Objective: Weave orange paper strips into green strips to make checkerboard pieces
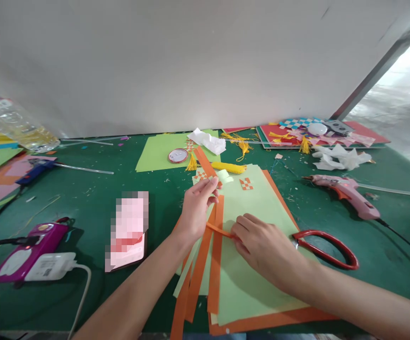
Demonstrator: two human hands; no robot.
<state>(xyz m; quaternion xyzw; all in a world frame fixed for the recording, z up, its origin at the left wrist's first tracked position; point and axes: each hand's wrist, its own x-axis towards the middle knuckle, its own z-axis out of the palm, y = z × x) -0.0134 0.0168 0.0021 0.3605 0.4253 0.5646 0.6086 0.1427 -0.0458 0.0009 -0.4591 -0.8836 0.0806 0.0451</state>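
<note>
My left hand point(198, 208) is closed, thumb and fingertips pinched at an orange paper strip point(205, 160) that slants up toward the back. A thin orange paper strip point(220, 230) runs from beneath the left wrist to my right hand point(261, 238), whose closed fingers hold its end. Both hands are over a stack of pale green paper sheets point(257, 293), with orange sheets showing at its edges. Longer orange strips point(216, 264) fan out toward the front edge. Beyond the fingers are a curled pale green strip point(225, 177) and a small orange-and-white woven square point(246, 184).
Red-handled scissors point(332, 248) lie beside my right forearm, partly covered. A pink glue gun point(346, 191) rests farther right, a blue one point(37, 171) at left. A phone point(129, 231) and a purple power strip point(37, 245) with cords lie left. Yellow tassels point(242, 146) are at the back.
</note>
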